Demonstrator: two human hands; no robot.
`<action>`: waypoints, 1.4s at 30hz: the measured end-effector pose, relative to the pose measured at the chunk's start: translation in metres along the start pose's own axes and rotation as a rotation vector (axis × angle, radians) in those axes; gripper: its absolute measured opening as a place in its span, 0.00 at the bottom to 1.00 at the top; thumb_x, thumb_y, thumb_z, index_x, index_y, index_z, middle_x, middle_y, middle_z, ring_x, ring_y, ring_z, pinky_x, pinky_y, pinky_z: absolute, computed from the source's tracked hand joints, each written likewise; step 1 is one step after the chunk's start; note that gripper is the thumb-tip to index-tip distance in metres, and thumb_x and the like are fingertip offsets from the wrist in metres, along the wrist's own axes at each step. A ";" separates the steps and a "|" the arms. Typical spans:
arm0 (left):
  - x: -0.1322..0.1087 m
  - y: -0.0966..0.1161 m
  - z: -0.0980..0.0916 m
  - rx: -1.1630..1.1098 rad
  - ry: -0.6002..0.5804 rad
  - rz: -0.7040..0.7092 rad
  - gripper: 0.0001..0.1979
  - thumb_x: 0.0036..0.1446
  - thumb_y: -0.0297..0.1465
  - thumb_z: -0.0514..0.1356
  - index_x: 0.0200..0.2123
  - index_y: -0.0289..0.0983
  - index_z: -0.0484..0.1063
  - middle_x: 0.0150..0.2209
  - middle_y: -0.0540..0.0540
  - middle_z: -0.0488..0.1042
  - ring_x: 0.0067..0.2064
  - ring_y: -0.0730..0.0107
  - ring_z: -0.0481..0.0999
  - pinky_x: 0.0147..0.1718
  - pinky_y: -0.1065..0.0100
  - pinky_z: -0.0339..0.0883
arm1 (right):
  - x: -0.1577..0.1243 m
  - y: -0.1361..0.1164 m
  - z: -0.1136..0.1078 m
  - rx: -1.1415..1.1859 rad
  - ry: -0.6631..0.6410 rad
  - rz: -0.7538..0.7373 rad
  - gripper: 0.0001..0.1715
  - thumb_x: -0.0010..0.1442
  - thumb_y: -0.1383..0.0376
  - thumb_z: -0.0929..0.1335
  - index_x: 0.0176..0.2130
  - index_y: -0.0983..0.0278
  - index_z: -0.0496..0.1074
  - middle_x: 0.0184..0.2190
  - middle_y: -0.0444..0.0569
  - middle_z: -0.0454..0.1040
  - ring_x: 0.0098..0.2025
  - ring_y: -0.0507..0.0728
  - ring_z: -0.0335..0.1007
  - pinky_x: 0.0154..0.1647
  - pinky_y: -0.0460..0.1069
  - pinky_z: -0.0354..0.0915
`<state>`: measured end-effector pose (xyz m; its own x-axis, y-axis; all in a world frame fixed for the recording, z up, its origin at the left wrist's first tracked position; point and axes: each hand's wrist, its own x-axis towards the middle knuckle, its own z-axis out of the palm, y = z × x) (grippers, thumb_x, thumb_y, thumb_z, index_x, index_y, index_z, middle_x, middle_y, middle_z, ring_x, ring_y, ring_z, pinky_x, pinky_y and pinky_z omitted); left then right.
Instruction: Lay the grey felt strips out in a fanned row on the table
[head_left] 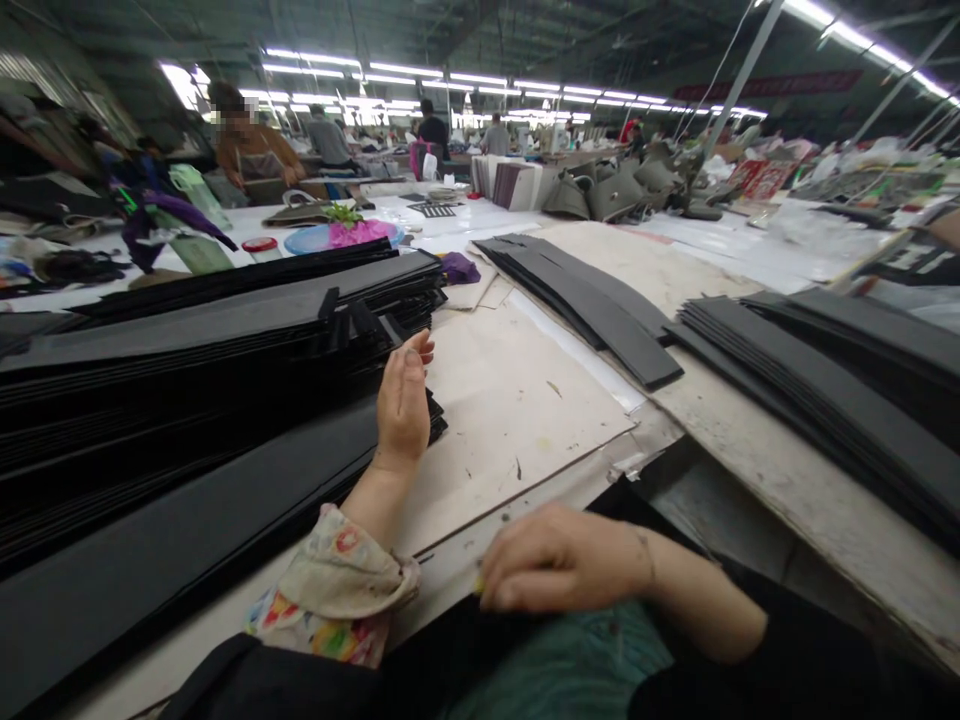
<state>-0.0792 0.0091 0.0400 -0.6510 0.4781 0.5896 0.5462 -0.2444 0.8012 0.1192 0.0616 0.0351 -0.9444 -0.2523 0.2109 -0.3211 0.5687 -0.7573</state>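
Observation:
My left hand point(403, 405) stands on its edge on the paper-covered worktable point(510, 400), fingers together and holding nothing, right beside a tall stack of long black board strips point(187, 340). My right hand point(562, 558) lies curled at the table's near edge, with a small yellow bit point(478, 586) showing at its fingertips. Two more piles of black strips lie to the right, one farther back point(585, 300) and one at the far right point(825, 400).
A purple cloth point(459, 268) lies behind the stacks. Farther off stand grey bags point(615, 195) and a round blue dish point(322, 238). A co-worker in a brown top point(255, 150) works at the back left of the crowded workshop.

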 end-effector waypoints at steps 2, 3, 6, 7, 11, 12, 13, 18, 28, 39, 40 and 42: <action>-0.002 0.002 0.001 0.034 -0.063 0.062 0.21 0.60 0.41 0.44 0.50 0.39 0.66 0.46 0.43 0.70 0.46 0.65 0.69 0.45 0.63 0.63 | -0.035 0.009 -0.052 -0.116 0.583 0.238 0.18 0.62 0.58 0.57 0.41 0.62 0.70 0.37 0.48 0.74 0.36 0.53 0.72 0.39 0.48 0.69; -0.004 0.003 0.003 0.051 -0.103 0.094 0.20 0.60 0.40 0.44 0.50 0.39 0.65 0.46 0.43 0.70 0.47 0.65 0.69 0.46 0.62 0.63 | -0.055 0.015 -0.083 -0.229 0.914 0.350 0.18 0.61 0.57 0.58 0.44 0.61 0.68 0.40 0.50 0.73 0.39 0.56 0.71 0.40 0.52 0.68; -0.011 0.003 0.012 0.145 -0.251 0.171 0.20 0.60 0.38 0.45 0.52 0.39 0.63 0.49 0.42 0.68 0.50 0.64 0.67 0.51 0.60 0.59 | -0.110 0.029 -0.157 -0.558 1.543 0.466 0.25 0.60 0.53 0.57 0.53 0.59 0.60 0.53 0.53 0.64 0.53 0.64 0.62 0.50 0.60 0.62; -0.015 0.001 0.017 0.205 -0.322 0.181 0.20 0.60 0.37 0.45 0.53 0.39 0.62 0.50 0.41 0.67 0.52 0.63 0.66 0.52 0.59 0.58 | -0.120 0.032 -0.168 -0.647 1.553 0.502 0.26 0.59 0.53 0.57 0.54 0.59 0.60 0.53 0.52 0.63 0.53 0.64 0.61 0.52 0.61 0.60; -0.034 -0.009 0.034 0.562 -0.671 0.103 0.25 0.59 0.40 0.46 0.57 0.35 0.55 0.58 0.37 0.58 0.60 0.58 0.56 0.57 0.54 0.49 | -0.113 0.054 -0.140 -0.775 1.066 0.542 0.25 0.60 0.55 0.56 0.54 0.59 0.60 0.54 0.50 0.63 0.56 0.60 0.58 0.57 0.59 0.56; -0.039 -0.012 0.037 0.650 -0.739 0.086 0.27 0.59 0.41 0.46 0.58 0.34 0.54 0.60 0.37 0.56 0.61 0.57 0.54 0.58 0.53 0.46 | -0.105 0.063 -0.123 -0.779 0.917 0.547 0.25 0.61 0.56 0.55 0.55 0.62 0.60 0.55 0.51 0.62 0.58 0.59 0.55 0.58 0.58 0.54; -0.042 -0.013 0.039 0.729 -0.791 0.081 0.28 0.59 0.41 0.46 0.58 0.33 0.53 0.61 0.36 0.54 0.62 0.57 0.51 0.58 0.52 0.44 | -0.097 0.073 -0.107 -0.774 0.781 0.582 0.26 0.61 0.58 0.54 0.55 0.64 0.60 0.56 0.52 0.61 0.59 0.58 0.54 0.59 0.57 0.54; -0.049 -0.008 0.052 0.928 -0.891 0.118 0.30 0.59 0.44 0.41 0.59 0.32 0.51 0.62 0.37 0.48 0.63 0.57 0.46 0.59 0.51 0.40 | -0.083 0.107 -0.065 -0.826 0.553 0.772 0.27 0.62 0.61 0.52 0.55 0.67 0.61 0.57 0.54 0.60 0.59 0.58 0.53 0.59 0.57 0.51; -0.177 0.101 0.093 0.087 -1.641 0.264 0.30 0.59 0.46 0.43 0.60 0.37 0.51 0.59 0.42 0.59 0.59 0.64 0.59 0.56 0.64 0.54 | -0.091 0.103 -0.074 -0.813 0.492 0.756 0.25 0.63 0.62 0.53 0.56 0.67 0.60 0.58 0.53 0.59 0.60 0.56 0.52 0.60 0.53 0.49; -0.151 0.133 0.043 0.451 -1.187 -0.023 0.27 0.60 0.44 0.42 0.58 0.37 0.56 0.60 0.43 0.56 0.61 0.67 0.54 0.60 0.63 0.48 | -0.093 0.102 -0.072 -0.789 0.525 0.687 0.24 0.63 0.64 0.53 0.55 0.71 0.60 0.57 0.58 0.59 0.59 0.58 0.53 0.59 0.54 0.48; -0.147 0.132 0.041 0.470 -1.146 -0.029 0.27 0.60 0.44 0.43 0.58 0.37 0.57 0.60 0.43 0.57 0.61 0.67 0.55 0.60 0.62 0.49 | -0.093 0.101 -0.072 -0.790 0.528 0.683 0.24 0.63 0.64 0.53 0.54 0.71 0.60 0.57 0.59 0.59 0.59 0.58 0.53 0.59 0.54 0.48; -0.142 0.128 0.040 0.486 -1.079 -0.031 0.26 0.59 0.44 0.44 0.57 0.38 0.58 0.59 0.44 0.59 0.60 0.66 0.57 0.59 0.61 0.50 | -0.095 0.099 -0.072 -0.795 0.533 0.679 0.24 0.64 0.64 0.53 0.54 0.71 0.60 0.57 0.58 0.60 0.59 0.57 0.53 0.59 0.53 0.48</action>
<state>0.1041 -0.0563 0.0549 -0.0127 0.9999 -0.0072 0.8330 0.0146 0.5532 0.1719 0.1980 -0.0149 -0.7886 0.5437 0.2873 0.4844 0.8370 -0.2544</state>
